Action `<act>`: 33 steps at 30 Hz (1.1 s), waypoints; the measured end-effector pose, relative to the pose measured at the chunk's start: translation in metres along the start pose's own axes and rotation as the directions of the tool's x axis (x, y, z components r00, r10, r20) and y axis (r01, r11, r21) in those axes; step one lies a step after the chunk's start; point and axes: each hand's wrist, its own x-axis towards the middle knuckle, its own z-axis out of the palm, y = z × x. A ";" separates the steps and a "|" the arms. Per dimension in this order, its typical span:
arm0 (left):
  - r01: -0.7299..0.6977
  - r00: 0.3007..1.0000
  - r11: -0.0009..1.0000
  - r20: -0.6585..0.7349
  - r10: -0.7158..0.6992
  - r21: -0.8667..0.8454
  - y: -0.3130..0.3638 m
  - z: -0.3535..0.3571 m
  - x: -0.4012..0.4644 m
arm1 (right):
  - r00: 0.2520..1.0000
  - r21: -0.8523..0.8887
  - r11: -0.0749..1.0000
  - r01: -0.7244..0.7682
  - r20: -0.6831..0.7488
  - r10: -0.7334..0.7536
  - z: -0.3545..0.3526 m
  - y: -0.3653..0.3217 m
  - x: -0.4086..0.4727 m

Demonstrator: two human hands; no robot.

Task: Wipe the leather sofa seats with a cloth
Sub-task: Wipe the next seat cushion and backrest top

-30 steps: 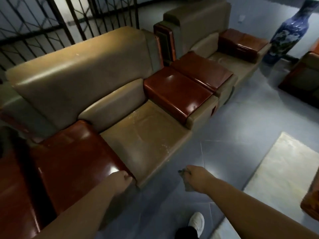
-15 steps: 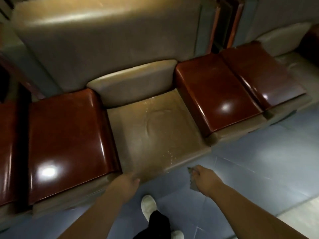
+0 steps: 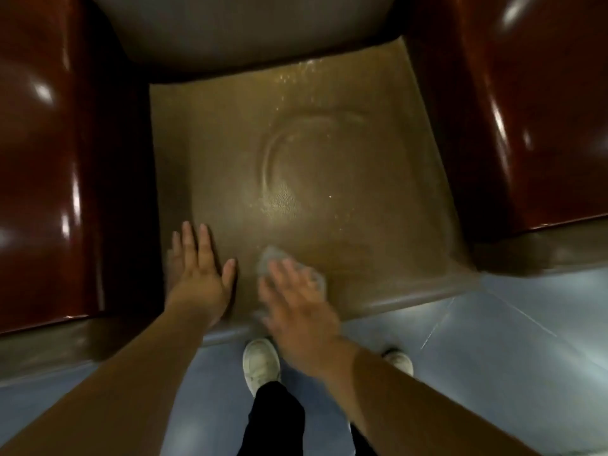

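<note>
The tan leather sofa seat (image 3: 329, 166) fills the middle of the view, with a round dent and pale specks on its surface. A small grey cloth (image 3: 273, 258) lies on the seat's front part. My right hand (image 3: 296, 301) presses flat on the cloth with straight fingers and covers most of it; the hand is blurred. My left hand (image 3: 197, 271) rests flat on the seat near its front left corner, fingers spread, holding nothing.
Glossy dark red armrests flank the seat, one on the left (image 3: 49, 159) and one on the right (image 3: 543, 110). The grey backrest cushion (image 3: 246, 24) is at the top. My white shoes (image 3: 260, 363) stand on the blue-grey tiled floor (image 3: 526, 324) before the sofa.
I have stepped in and bent over the seat. Both hands moved from the seat's front edge onto it; the right hand, which gripped the cloth, now presses it flat on the leather.
</note>
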 end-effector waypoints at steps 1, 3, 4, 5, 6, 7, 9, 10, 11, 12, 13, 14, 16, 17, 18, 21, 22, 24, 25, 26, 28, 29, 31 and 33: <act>-0.005 0.999 1.000 -0.053 0.004 -0.007 -0.004 0.014 0.004 | 0.996 0.031 0.996 0.085 0.010 -0.085 0.014 -0.009 0.002; -0.026 0.990 1.000 -0.141 0.025 -0.009 -0.008 0.030 0.004 | 0.983 0.033 0.983 0.183 -0.006 -0.183 0.021 0.007 0.003; -0.032 0.985 0.999 -0.170 0.031 -0.006 -0.008 0.032 0.003 | 0.983 -0.021 0.983 0.180 -0.015 -0.181 0.015 0.026 0.000; -0.031 0.982 0.999 -0.187 0.029 -0.009 -0.009 0.031 0.002 | 0.990 -0.089 0.986 0.139 -0.024 -0.141 0.011 0.051 -0.006; -0.027 0.981 1.000 -0.193 0.024 -0.012 -0.009 0.029 0.002 | 0.997 -0.162 0.985 0.053 -0.055 -0.062 0.005 0.081 -0.015; -0.021 0.980 1.000 -0.196 0.018 -0.012 -0.008 0.027 0.002 | 0.993 -0.218 0.973 -0.075 -0.102 0.054 -0.004 0.114 -0.023; -0.013 0.977 1.000 -0.215 0.013 0.002 -0.003 0.030 0.003 | 0.917 -0.170 0.906 -0.388 -0.175 0.360 -0.027 0.159 -0.038; -0.009 0.976 1.000 -0.219 0.012 0.016 -0.001 0.031 0.003 | 0.839 -0.118 0.835 -0.537 -0.178 0.514 -0.033 0.161 -0.037; -0.001 0.976 1.000 -0.219 0.007 0.025 -0.001 0.033 0.003 | 0.771 -0.086 0.772 -0.629 -0.191 0.607 -0.037 0.147 -0.025; 0.001 0.975 1.000 -0.220 0.005 0.026 -0.002 0.034 0.003 | 0.767 -0.108 0.767 -0.632 -0.231 0.599 -0.033 0.120 -0.011; -0.004 0.974 1.000 -0.225 0.008 0.019 -0.003 0.035 0.004 | 0.823 -0.147 0.816 -0.558 -0.223 0.523 -0.025 0.086 0.002; -0.014 0.973 1.000 -0.228 0.016 0.011 -0.003 0.035 0.004 | 0.903 -0.161 0.893 -0.421 -0.169 0.395 -0.014 0.049 0.012; -0.029 0.970 1.000 -0.242 0.030 0.006 -0.004 0.036 0.004 | 0.992 -0.124 0.984 -0.125 0.005 0.127 0.004 0.003 0.016; -0.031 0.968 1.000 -0.249 0.030 0.001 -0.006 0.036 0.004 | 0.999 -0.115 0.993 -0.026 0.044 0.032 0.003 0.004 0.017; -0.031 0.967 1.000 -0.251 0.030 -0.002 -0.007 0.036 0.004 | 0.999 -0.122 0.992 0.029 0.037 -0.025 0.002 0.020 0.014; -0.030 0.970 1.000 -0.243 0.029 -0.003 -0.006 0.037 0.005 | 0.975 -0.218 0.950 -0.224 -0.049 0.219 -0.019 0.094 0.000; -0.028 0.968 1.000 -0.249 0.027 -0.003 -0.007 0.037 0.005 | 0.917 -0.212 0.892 -0.400 -0.084 0.391 -0.029 0.114 -0.004; -0.033 0.963 0.999 -0.268 0.029 -0.008 -0.008 0.039 0.006 | 0.735 -0.108 0.728 -0.677 -0.158 0.659 -0.041 0.120 -0.001; -0.039 0.961 0.999 -0.273 0.033 -0.015 -0.008 0.040 0.006 | 0.668 -0.070 0.670 -0.739 -0.206 0.716 -0.038 0.102 0.011; -0.048 0.961 0.999 -0.273 0.041 -0.022 -0.009 0.041 0.006 | 0.665 -0.076 0.667 -0.741 -0.222 0.713 -0.029 0.073 0.026; -0.066 0.963 0.998 -0.265 0.058 -0.024 -0.010 0.039 0.006 | 0.839 -0.088 0.838 -0.539 -0.148 0.524 -0.009 0.000 0.053; -0.074 0.964 0.997 -0.256 0.066 -0.023 -0.012 0.038 0.006 | 0.931 -0.097 0.927 -0.362 -0.078 0.356 0.002 -0.034 0.060; -0.091 0.970 0.994 -0.231 0.077 -0.054 -0.015 0.037 0.004 | 0.995 -0.125 0.990 -0.066 0.063 0.075 0.011 -0.054 0.063; -0.112 0.970 0.986 -0.230 0.082 -0.123 -0.017 0.035 0.004 | 0.998 -0.205 0.978 0.043 0.064 -0.030 0.004 -0.017 0.054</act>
